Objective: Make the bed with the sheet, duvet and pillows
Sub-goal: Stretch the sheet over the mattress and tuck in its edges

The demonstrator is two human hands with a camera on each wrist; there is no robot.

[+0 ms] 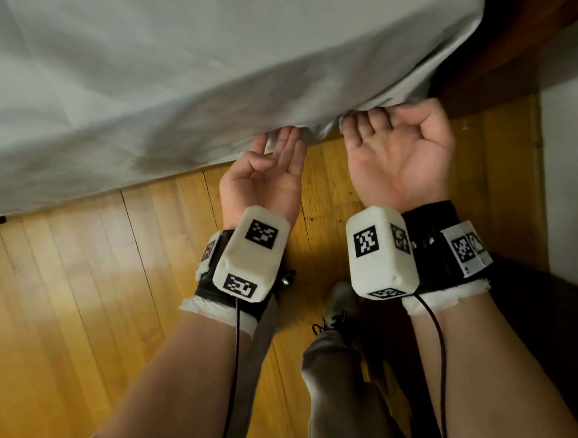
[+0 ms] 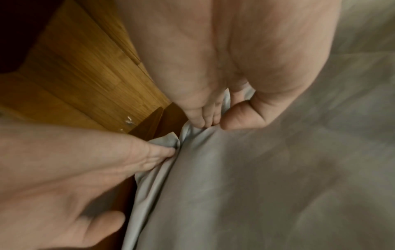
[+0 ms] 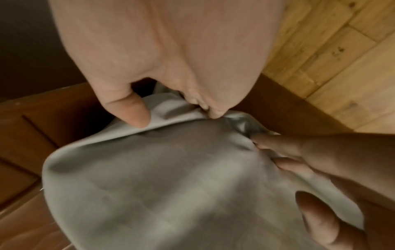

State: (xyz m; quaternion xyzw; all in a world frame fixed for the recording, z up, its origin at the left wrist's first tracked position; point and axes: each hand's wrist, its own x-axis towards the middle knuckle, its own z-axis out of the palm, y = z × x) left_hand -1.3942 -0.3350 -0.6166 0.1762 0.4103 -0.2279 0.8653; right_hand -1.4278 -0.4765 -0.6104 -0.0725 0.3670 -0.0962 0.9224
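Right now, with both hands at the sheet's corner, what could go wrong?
1. The left hand and right hand hold only the sheet edge with palms up; it may slip out.
2. The bunched corner could leave wrinkles once tucked.
3. Loose cloth hangs near the wooden floor.

Warm honey-coloured wooden floor (image 1: 69,306) of narrow boards runs beneath and behind both hands — light pools pale on it to the left. Beyond the right hand, dark red-brown wooden furniture (image 1: 503,62) meets a white wall (image 1: 576,153).
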